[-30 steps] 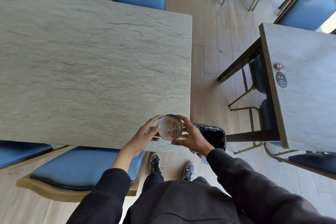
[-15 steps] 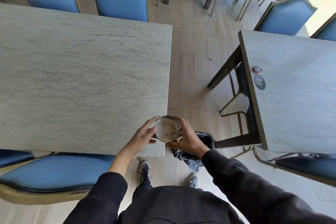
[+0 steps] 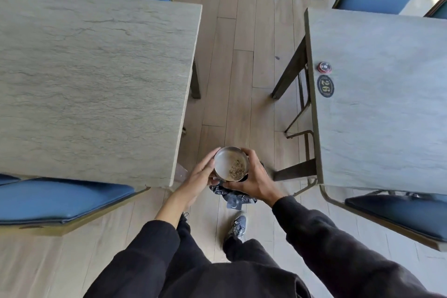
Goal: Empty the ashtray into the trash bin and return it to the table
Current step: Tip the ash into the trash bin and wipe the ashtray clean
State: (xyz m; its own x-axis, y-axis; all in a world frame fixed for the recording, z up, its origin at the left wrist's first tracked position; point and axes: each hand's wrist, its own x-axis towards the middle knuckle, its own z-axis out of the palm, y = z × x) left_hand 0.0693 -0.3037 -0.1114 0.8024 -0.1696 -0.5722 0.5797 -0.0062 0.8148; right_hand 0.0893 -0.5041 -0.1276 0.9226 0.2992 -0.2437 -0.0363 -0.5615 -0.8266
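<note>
A round metal ashtray (image 3: 227, 162) with brownish ash piled toward its right side is held in the aisle, off the table's right edge. My right hand (image 3: 254, 181) wraps around its right and lower side. My left hand (image 3: 199, 176) rests against its left rim with fingers extended. Directly beneath the hands is the trash bin with a dark liner (image 3: 232, 197), mostly hidden by them. The grey stone-look table (image 3: 96, 80) lies to the left.
A second grey table (image 3: 387, 104) stands on the right with a number 26 plaque (image 3: 325, 86) and a small red round object (image 3: 324, 67). Blue padded chairs (image 3: 60, 198) surround both tables. Wooden plank floor runs between them; my shoes (image 3: 238, 225) are below the bin.
The ashtray has moved with both hands from over the table's near right corner rightward into the aisle, above the bin. The view has shifted right with it.
</note>
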